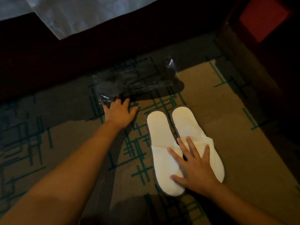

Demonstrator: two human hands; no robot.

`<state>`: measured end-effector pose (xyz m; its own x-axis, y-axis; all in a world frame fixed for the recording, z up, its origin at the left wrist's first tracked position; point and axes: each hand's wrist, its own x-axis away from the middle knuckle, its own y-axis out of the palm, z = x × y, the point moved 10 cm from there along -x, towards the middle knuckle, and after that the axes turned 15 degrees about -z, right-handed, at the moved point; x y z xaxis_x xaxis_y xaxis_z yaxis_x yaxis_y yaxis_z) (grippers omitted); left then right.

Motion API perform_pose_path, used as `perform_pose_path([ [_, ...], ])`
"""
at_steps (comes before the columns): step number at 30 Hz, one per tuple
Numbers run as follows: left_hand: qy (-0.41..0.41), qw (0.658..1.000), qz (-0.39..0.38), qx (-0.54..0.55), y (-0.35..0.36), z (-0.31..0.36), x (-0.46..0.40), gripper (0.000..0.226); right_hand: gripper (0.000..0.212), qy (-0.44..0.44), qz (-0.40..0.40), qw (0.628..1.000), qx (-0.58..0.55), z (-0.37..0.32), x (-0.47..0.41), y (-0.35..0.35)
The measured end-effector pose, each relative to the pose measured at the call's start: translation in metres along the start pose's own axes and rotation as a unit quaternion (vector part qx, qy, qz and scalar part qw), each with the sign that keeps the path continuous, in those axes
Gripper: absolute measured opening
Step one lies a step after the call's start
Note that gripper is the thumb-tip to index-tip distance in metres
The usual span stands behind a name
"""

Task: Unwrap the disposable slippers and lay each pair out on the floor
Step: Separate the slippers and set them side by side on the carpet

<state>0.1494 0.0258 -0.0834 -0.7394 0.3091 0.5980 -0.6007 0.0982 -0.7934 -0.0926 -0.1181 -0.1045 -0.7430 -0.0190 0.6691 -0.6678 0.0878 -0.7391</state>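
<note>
A pair of white disposable slippers (164, 127) with grey edging lies side by side on the patterned carpet (235, 151), toes towards me. My right hand (193, 166) rests flat on their toe covers, fingers spread and straight. Farther off, in shadow, a clear plastic wrapper (129, 80) lies on the carpet; I cannot tell what it contains. My left hand (119, 111) reaches out to the wrapper's near left end and its fingertips touch the plastic, fingers spread.
A dark bed base (97, 51) with a white sheet (78, 12) hanging over it runs across the far side. Dark wooden furniture (267, 62) with a red panel stands at the right. Bare carpet lies left and right of the slippers.
</note>
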Motion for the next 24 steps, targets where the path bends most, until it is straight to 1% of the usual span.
perform_pose_path([
  [3,0.013,0.999,0.037,0.006,0.019,-0.004,0.024,0.061,0.088,0.0,0.003,1.0,0.008,-0.003,-0.002,-0.001],
  [5,0.018,0.999,0.048,0.016,0.034,-0.006,0.041,0.063,0.088,0.003,0.002,1.0,0.012,-0.004,-0.004,-0.003],
  [10,0.009,0.999,0.015,0.045,0.073,-0.013,0.074,0.071,0.086,0.017,-0.004,1.0,0.016,-0.002,-0.003,-0.004],
  [13,-0.007,0.997,0.023,0.072,0.08,-0.024,0.089,0.072,0.085,0.022,-0.009,1.0,0.02,-0.002,-0.003,-0.005],
  [15,-0.037,0.996,0.02,0.077,0.084,-0.043,0.098,0.07,0.084,0.015,-0.009,1.0,0.021,-0.006,-0.004,-0.006],
  [18,-0.104,0.99,0.033,0.086,0.084,-0.086,0.112,0.067,0.083,0.008,-0.012,1.0,0.021,-0.013,-0.011,-0.011],
  [24,-0.236,0.965,0.061,0.098,0.072,-0.168,0.134,0.063,0.083,-0.028,0.014,0.999,-0.007,-0.026,-0.028,-0.028],
])
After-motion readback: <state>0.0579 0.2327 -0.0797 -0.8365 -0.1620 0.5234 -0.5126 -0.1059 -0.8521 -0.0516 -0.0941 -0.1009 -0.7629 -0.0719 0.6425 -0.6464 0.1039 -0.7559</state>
